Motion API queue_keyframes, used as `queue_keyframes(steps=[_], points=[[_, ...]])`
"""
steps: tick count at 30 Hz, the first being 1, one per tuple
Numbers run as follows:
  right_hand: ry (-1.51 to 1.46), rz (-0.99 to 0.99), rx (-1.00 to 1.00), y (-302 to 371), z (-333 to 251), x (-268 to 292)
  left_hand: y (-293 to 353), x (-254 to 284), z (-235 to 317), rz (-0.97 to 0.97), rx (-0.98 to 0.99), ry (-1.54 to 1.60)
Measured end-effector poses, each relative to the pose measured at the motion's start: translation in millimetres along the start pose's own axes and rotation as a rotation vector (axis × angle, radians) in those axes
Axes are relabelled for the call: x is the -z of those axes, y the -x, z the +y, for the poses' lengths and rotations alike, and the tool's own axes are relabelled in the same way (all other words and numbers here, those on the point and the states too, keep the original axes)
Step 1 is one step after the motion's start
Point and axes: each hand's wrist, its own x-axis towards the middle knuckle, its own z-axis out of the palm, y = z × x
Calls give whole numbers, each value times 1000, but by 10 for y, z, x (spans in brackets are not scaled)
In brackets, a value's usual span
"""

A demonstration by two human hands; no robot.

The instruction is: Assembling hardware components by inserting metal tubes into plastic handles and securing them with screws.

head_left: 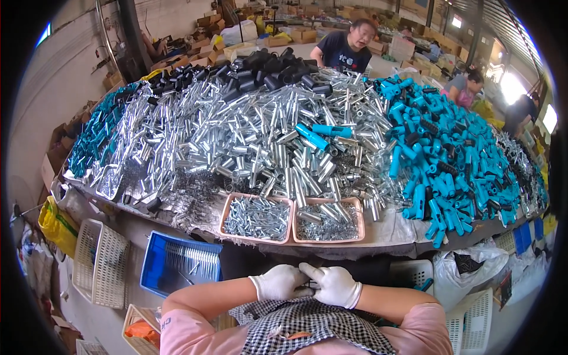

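Observation:
My left hand (277, 283) and my right hand (337, 286), both in white gloves, meet in front of my checked apron, below the table's front edge. Their fingers are curled in toward each other and touch. Something small and dark may sit between them, but the fingers hide it. Nearest to the hands on the table edge are two pink trays: the left tray (223, 229) holds small metal pins, the right tray (327, 241) fine metal parts with several tubes on top. Behind them rises a heap of shiny metal tubes (260, 136), with two teal handles (312, 136) lying on it.
Teal plastic handles (461, 171) are piled at the right, black sleeves (272, 71) at the back. A blue bin (155, 260) with metal rods and a cream basket (89, 254) stand at the lower left. A white sack (470, 272) stands lower right. One person (346, 47) sits across the table.

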Motion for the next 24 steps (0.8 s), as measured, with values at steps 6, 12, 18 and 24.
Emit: queue_keyframes(steps=[6, 12, 18, 24], points=[[-122, 9, 117, -349, 111, -128, 199, 161, -80, 358, 81, 63], [-372, 54, -157, -229, 144, -303, 993, -184, -722, 983, 690, 705], [-535, -91, -393, -292, 195, -351, 2783, -1222, -2157, 986, 1675, -19], [-620, -127, -483, -444, 133, -457, 3191, -1389, -2708, 760, 1698, -76]])
